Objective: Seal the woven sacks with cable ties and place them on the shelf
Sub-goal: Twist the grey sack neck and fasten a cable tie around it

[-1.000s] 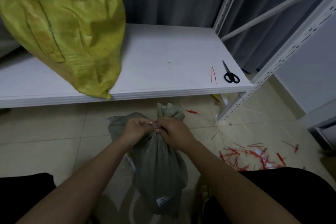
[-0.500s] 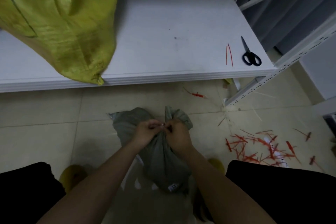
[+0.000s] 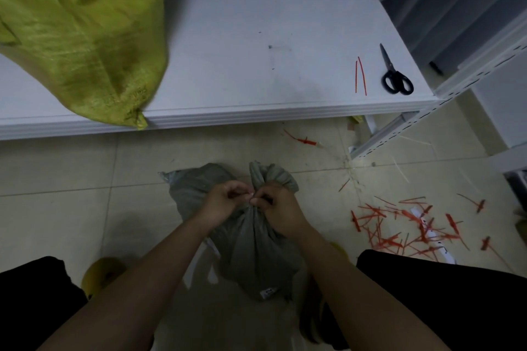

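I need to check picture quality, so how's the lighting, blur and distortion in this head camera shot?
Head view: dim, even light; the white shelf board edge bows from wide-angle distortion; the yellow woven sack is slightly smeared; both hands, left and right, on the grey-green woven sack look fairly sharp.

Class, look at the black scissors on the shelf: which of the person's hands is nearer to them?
Right. The right hand is at the grey sack's neck, on the side toward the scissors; the left hand is just beyond it, farther away.
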A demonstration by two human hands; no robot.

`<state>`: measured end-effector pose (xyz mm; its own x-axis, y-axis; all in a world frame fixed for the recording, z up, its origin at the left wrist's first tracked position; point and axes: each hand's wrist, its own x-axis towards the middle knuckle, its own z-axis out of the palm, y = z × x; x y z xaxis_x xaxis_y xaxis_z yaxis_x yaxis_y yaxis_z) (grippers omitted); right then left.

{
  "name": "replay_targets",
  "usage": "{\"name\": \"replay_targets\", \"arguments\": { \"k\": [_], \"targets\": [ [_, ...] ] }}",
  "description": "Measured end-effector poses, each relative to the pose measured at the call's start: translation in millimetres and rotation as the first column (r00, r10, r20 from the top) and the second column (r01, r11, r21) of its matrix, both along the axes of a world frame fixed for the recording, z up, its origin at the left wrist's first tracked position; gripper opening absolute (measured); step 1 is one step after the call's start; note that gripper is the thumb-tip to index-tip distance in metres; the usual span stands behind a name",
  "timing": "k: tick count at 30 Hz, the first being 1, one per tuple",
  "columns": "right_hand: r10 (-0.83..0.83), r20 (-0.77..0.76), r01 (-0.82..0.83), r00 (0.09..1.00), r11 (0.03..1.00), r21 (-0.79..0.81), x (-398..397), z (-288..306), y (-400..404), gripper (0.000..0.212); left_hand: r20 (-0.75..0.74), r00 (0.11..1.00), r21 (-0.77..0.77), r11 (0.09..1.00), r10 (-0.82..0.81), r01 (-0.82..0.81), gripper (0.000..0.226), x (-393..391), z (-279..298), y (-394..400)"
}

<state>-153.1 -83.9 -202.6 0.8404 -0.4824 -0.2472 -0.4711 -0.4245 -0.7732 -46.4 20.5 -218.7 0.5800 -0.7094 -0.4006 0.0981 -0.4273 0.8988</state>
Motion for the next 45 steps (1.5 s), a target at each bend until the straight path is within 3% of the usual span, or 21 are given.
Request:
{"name": "replay_targets", "arguments": {
  "k": [7, 13, 20, 23, 25, 28, 31, 34, 38, 40, 45],
  "targets": [
    [-0.03, 0.017, 0.029, 0.999, 0.999, 0.042, 0.4, -1.3, 6.6, 0.014, 0.064, 0.997, 0.026, 0.999, 0.045, -0.047, 0.02, -4.9, -4.3, -0.6],
    [-0.056, -0.035, 0.054, 0.998, 0.997, -0.053, 0.0, 3.0, 10.5, 0.017, 0.108, 0.991, 0.07, 0.994, 0.082, -0.089, 0.008, -11.3, -3.1, -2.2],
    [-0.157, -0.055, 0.153, 0.986, 0.986, -0.069, -1.9, -1.4, 17.8, 0.02, 0.372, 0.928, 0.083, 0.996, -0.018, -0.014, 0.011, -24.6, -8.6, 8.5],
    [-0.13, 0.025, 0.132, 0.991, 0.955, -0.264, -10.5, -2.1, 18.8, 0.018, 0.33, 0.944, 0.107, 0.994, -0.003, -0.034, 0.011, -25.3, -10.8, 11.9],
    [-0.002, 0.003, 0.003, 1.0, 0.864, -0.504, -12.2, -0.5, 16.2, 0.022, 0.306, 0.952, 0.105, 0.994, -0.009, -0.024, 0.012, -24.0, -9.6, 9.4],
    [0.215, -0.035, -0.19, 0.976, 0.766, -0.614, -9.5, -3.4, 10.3, 0.025, 0.256, 0.967, 0.105, 0.994, 0.01, -0.038, 0.013, -22.3, -8.0, 2.5],
    [0.326, -0.121, -0.338, 0.938, 0.772, -0.539, -11.1, -0.8, 8.6, 0.031, 0.196, 0.98, 0.108, 0.993, 0.017, -0.039, 0.012, -19.7, -8.5, -1.3],
    [0.338, -0.124, -0.358, 0.933, 0.836, -0.416, -12.9, -1.0, 10.2, 0.026, 0.132, 0.989, 0.095, 0.992, 0.07, -0.083, 0.011, -17.5, -9.4, -3.5],
    [0.167, -0.078, -0.184, 0.983, 0.924, -0.334, -10.6, -5.0, 10.0, 0.019, 0.062, 0.993, 0.067, 0.992, 0.105, -0.109, 0.01, -18.6, -8.8, -5.1],
    [0.046, -0.073, -0.065, 0.996, 0.952, -0.299, -9.2, -6.9, 11.4, 0.016, -0.043, 0.986, 0.021, 0.987, 0.163, -0.162, 0.017, -20.8, -6.3, -4.2],
    [-0.137, -0.113, 0.121, 0.984, 0.982, -0.145, -1.1, -3.4, 17.8, 0.019, -0.149, 0.967, -0.034, 0.976, 0.207, -0.214, 0.023, -24.6, 0.1, -3.5]
  ]
}}
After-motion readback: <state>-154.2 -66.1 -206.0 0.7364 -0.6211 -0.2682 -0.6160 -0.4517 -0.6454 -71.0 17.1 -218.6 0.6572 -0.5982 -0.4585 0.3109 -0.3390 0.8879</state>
